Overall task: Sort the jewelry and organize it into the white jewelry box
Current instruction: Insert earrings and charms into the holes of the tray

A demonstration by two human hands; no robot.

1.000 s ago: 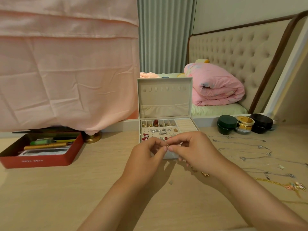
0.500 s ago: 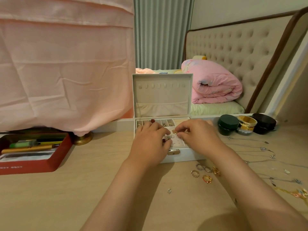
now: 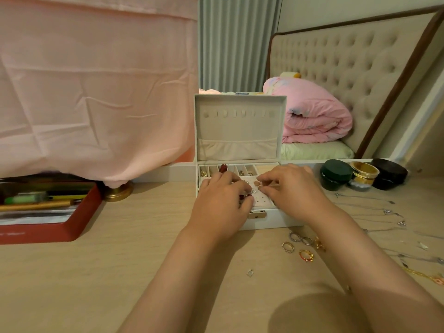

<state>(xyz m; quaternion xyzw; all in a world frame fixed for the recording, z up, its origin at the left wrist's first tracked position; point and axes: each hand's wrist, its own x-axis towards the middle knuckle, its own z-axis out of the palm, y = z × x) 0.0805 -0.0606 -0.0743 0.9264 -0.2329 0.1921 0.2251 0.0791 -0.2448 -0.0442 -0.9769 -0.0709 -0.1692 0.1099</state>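
1. White jewelry box (image 3: 276, 218) stands open mid-bench (image 3: 108, 272), lid (image 3: 240, 131) upright.
2. Right hand (image 3: 294, 192) grip pinches a tiny earring (image 3: 260, 187) over its pad (image 3: 260, 200); left hand (image 3: 219, 205) grip curled, cannot tell.
3. Rings (image 3: 300, 246) lie near its front edge.

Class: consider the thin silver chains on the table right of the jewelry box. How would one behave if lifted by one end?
Probably floppy: the silver chains lie in loose, wandering lines on the table. Likely light, being so thin. They may snag each other, since several lie close together.
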